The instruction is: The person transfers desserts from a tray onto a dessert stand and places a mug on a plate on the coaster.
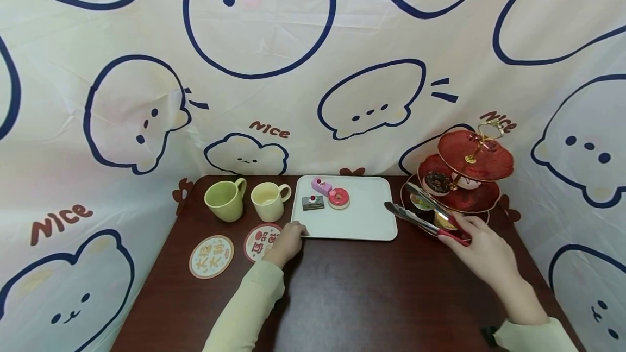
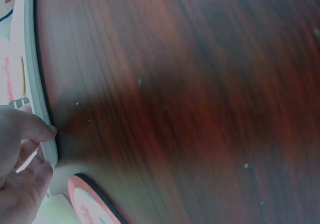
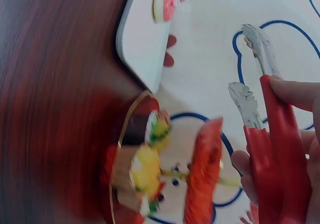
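Observation:
My left hand (image 1: 287, 243) is at the near left corner of a white rectangular tray (image 1: 352, 228), pinching its rim between thumb and fingers (image 2: 37, 126). On the tray lie a pink cake slice (image 1: 321, 186), a dark grey cake slice (image 1: 313, 203) and a pink-iced donut (image 1: 339, 199). My right hand (image 1: 489, 257) holds metal tongs with red handles (image 3: 285, 159). Their tips are parted, with nothing between them, and point left toward the tray. The tongs pass in front of a red tiered stand (image 1: 481, 151) bearing a chocolate donut (image 1: 437, 182) and other toy pastries.
Left of the tray stand a green mug (image 1: 225, 200) and a cream mug (image 1: 269, 202). Two round coasters (image 1: 212, 257) lie before them, one partly behind my left hand. A printed cloth (image 1: 293, 96) hangs behind the dark wooden table (image 1: 367, 292).

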Available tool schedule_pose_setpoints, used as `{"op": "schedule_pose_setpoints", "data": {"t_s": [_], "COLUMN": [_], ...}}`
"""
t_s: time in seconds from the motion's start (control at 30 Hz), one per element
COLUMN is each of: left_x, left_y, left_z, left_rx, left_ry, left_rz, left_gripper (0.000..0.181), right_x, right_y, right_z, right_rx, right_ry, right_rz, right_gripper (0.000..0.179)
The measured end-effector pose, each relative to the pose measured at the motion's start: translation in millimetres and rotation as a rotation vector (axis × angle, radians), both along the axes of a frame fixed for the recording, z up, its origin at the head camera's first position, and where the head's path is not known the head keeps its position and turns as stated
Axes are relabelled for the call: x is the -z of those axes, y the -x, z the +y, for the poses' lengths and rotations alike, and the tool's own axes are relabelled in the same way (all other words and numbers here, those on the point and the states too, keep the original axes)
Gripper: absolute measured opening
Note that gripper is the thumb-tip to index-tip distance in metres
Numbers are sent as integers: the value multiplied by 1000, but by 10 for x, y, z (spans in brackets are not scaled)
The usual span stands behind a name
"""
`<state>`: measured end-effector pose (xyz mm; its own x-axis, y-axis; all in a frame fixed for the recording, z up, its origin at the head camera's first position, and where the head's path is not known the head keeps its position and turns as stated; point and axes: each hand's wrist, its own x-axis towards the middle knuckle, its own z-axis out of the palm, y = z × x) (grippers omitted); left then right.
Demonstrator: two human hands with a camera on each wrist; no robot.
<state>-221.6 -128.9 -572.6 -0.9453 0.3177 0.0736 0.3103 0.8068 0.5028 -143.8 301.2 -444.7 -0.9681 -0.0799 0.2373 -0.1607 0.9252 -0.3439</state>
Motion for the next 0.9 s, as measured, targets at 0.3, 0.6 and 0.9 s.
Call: {"op": "schedule_pose_setpoints", "data": {"t_s": [0.3, 0.6, 0.9], "left_x": [36, 31, 39], "left_y": [26, -3, -12], "left_z": [-23, -13, 7], "left_rx": [-9, -3, -3], "left_ry": [-5, -29, -48], "left_rz": [37, 48, 105], "left_gripper": [28, 26, 24], "right_x": [355, 807, 1060], "right_y": [337, 622, 841], "right_z": [-360, -630, -903], "right_rx": [-35, -78, -74], "right_ry": [105, 157, 134], "right_rz": [-86, -101, -135], "right_gripper": [73, 72, 72]}}
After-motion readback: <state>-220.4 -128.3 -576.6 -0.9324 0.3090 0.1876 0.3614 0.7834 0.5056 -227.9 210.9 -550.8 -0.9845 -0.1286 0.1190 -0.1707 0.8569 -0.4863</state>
